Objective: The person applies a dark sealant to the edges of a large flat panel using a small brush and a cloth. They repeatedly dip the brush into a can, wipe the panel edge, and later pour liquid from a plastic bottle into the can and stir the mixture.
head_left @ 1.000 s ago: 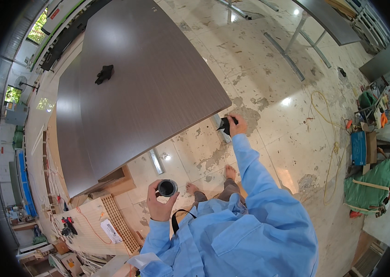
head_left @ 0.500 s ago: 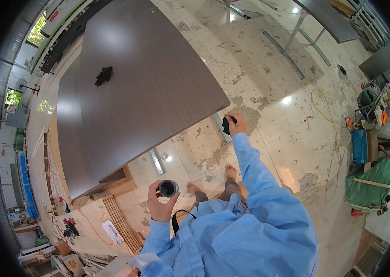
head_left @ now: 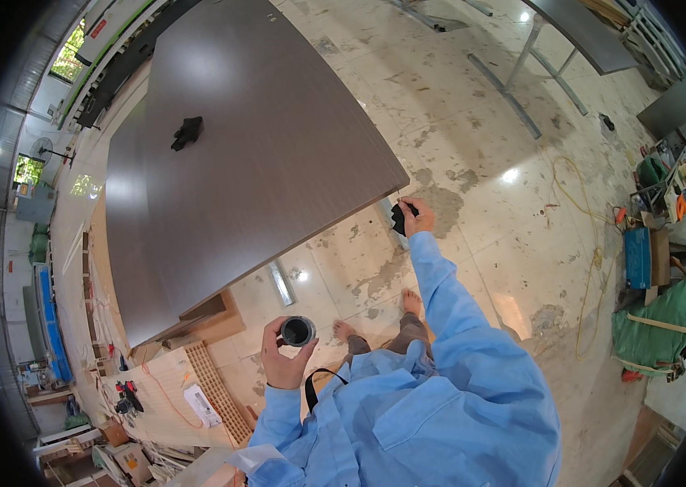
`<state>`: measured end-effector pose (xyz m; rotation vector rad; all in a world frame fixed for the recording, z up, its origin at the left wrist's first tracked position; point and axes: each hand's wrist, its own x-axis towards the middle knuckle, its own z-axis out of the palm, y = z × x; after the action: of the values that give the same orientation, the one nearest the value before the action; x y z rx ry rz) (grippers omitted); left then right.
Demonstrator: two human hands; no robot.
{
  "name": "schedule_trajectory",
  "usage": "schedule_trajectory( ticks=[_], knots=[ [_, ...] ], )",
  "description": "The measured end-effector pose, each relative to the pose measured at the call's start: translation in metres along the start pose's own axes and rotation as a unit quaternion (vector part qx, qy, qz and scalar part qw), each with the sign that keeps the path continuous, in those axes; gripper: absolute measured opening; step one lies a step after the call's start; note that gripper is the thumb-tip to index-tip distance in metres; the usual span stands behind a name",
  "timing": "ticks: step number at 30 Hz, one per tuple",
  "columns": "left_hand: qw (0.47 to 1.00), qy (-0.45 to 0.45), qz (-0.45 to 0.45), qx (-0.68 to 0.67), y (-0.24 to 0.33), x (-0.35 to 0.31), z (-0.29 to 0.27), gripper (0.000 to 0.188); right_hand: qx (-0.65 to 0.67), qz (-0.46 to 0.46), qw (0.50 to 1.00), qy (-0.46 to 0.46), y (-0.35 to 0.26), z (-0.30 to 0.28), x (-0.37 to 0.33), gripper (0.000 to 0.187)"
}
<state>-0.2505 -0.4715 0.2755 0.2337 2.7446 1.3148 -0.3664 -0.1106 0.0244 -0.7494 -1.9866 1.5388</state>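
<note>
My left hand [head_left: 282, 365] is wrapped round a small round open container [head_left: 296, 331], dark inside with a greyish rim, held in front of my body. With my right arm stretched forward, my right hand [head_left: 419, 216] pinches a black cloth [head_left: 399, 220] just off the near right corner of a large dark brown wood-grain panel [head_left: 262, 146]. Whether cloth or fingers touch the panel's edge I cannot tell. Another crumpled black cloth [head_left: 187, 133] lies on the panel, toward its left part.
Metal stand feet [head_left: 281, 282] show on the floor below the panel. A pallet-like board [head_left: 168, 394] with tools lies at lower left. On the right are a yellow cord [head_left: 594, 260], a blue box [head_left: 637, 258] and a green sack [head_left: 653, 329]. Another panel [head_left: 582, 36] stands far right.
The whole view has shifted slightly, with the panel a little further right in the picture. My right hand stays near the corner with its fingers slightly moved; my left hand holds still.
</note>
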Motion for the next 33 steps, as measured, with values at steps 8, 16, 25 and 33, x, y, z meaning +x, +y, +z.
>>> schedule_trajectory(
  ticks=[8, 16, 25, 33],
  knots=[
    [1.0, -0.005, 0.005, 0.002, 0.003, 0.001, -0.002, 0.061, -0.001, -0.035, 0.997, -0.068, -0.016, 0.013, -0.02, 0.012],
    [1.0, 0.0, -0.004, -0.002, -0.002, 0.001, -0.004, 0.062, -0.049, -0.046, 0.98, -0.186, -0.014, 0.012, -0.018, 0.011],
    [1.0, 0.0, -0.01, 0.005, -0.005, 0.001, -0.005, 0.062, -0.025, -0.046, 0.985, -0.162, -0.027, 0.031, -0.037, 0.013],
    [1.0, 0.007, -0.009, -0.011, -0.009, 0.001, -0.007, 0.061, 0.015, 0.022, 0.999, -0.022, -0.03, 0.039, -0.049, 0.013]
  ],
)
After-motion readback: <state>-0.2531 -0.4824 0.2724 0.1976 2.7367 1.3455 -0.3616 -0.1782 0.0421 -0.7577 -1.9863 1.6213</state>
